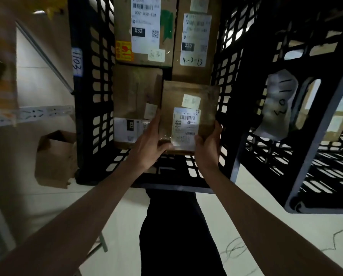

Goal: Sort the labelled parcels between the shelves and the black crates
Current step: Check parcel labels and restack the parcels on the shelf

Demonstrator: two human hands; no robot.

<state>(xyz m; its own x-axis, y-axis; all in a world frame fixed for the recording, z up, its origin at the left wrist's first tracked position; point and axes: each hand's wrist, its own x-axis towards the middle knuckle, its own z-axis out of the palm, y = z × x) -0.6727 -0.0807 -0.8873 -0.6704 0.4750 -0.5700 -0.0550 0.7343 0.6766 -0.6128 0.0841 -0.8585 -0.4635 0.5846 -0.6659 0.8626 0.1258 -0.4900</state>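
Fingers of both hands — left hand, right hand — curl around one brown labelled cardboard parcel over a black slatted plastic crate holding three more parcels.

Count, head view, single frame.

Black crates: 2. One at centre, open side toward the camera; one to the right.

Brown parcels inside the centre crate: 4. Upper left, marked 032; upper right, marked 220; lower left, marked 033; lower right, nearest.

Handwritten number tags on the crates: 2. One on the centre crate's left wall, one on the right crate.

Open cardboard box on the floor, left of the centre crate: 1.

Hands: 2. Left, right, both on the nearest parcel.

Parcels behind the right crate: blurred, count not taken.
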